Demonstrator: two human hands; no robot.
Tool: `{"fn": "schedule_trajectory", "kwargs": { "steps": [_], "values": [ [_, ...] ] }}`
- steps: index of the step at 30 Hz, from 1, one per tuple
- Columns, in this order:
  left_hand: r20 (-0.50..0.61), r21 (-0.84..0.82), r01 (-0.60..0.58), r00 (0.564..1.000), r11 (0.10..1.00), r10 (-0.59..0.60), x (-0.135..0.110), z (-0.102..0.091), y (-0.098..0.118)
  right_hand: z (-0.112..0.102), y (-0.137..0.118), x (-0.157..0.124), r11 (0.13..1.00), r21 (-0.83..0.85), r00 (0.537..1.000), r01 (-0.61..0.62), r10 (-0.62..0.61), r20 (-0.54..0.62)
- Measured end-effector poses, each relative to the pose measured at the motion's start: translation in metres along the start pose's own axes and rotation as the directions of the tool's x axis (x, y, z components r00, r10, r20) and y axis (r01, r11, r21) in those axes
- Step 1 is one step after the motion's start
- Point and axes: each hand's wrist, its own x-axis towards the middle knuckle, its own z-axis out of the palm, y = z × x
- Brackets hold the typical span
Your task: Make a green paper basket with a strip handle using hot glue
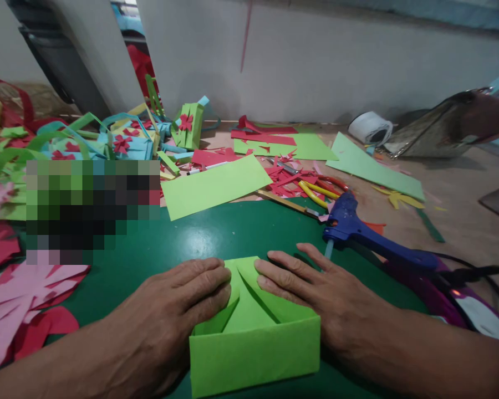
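A folded bright-green paper box (pixel 255 354) lies in front of me on the green tabletop. Its near panel stands up, and the slanting side folds behind it form a pointed opening. My left hand (pixel 187 296) presses the left fold, its fingers stretched out side by side and the thumb hidden. On the right fold rest the fingertips of my right hand (pixel 316 282); its fingers are apart and the outermost one is raised. The right thumb is hidden too. Beyond both hands lies a flat light-green paper strip (pixel 216 185).
A blue glue gun (pixel 366 233) with a cable lies near my right hand. Scissors (pixel 316 191), a box cutter (pixel 289 204) and red scraps (pixel 280 174) sit behind. Pink paper cutouts (pixel 20 299) and small paper bags (pixel 189 124) crowd the left; a white roll (pixel 370 128) stands back right.
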Motion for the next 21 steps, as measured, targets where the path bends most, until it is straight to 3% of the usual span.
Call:
{"fn": "schedule_trajectory", "kwargs": {
  "steps": [9,21],
  "values": [
    [0.133,-0.086,0.052,0.990,0.995,-0.040,0.000,0.010,-0.008,-0.003,-0.004,0.011,0.995,-0.083,0.996,-0.046,0.039,-0.082],
    [0.193,-0.066,0.092,0.978,0.994,-0.078,0.004,0.007,-0.006,0.001,-0.001,0.026,0.983,-0.176,0.994,-0.058,0.041,-0.097]
  ]
}}
